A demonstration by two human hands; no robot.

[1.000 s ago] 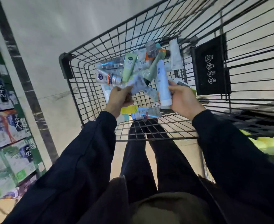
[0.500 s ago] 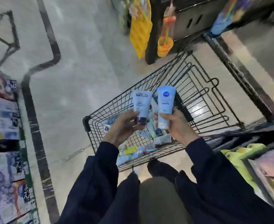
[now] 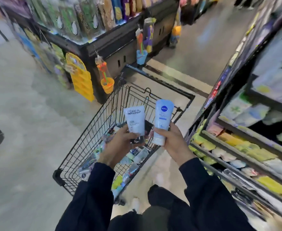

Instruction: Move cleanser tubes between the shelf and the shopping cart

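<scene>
Left hand (image 3: 120, 144): a white tube (image 3: 135, 120) with black cap is gripped upright over the shopping cart (image 3: 93, 130). Right hand (image 3: 171, 141): a pale blue tube (image 3: 162, 119) is clasped upright, at the white tube's 3 o'clock. More tubes (image 3: 128, 164) are seen lying in the cart. Shelf (image 3: 236, 147) is noted at 3 o'clock.

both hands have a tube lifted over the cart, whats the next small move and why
Probably swing the right hand with its light blue Nivea tube toward the shelf on the right. Both tubes are already held upright above the cart, the left hand gripping the white L'Oreal tube, and that shelf is the nearer side for the right hand, so shelving seems to come next.
</scene>
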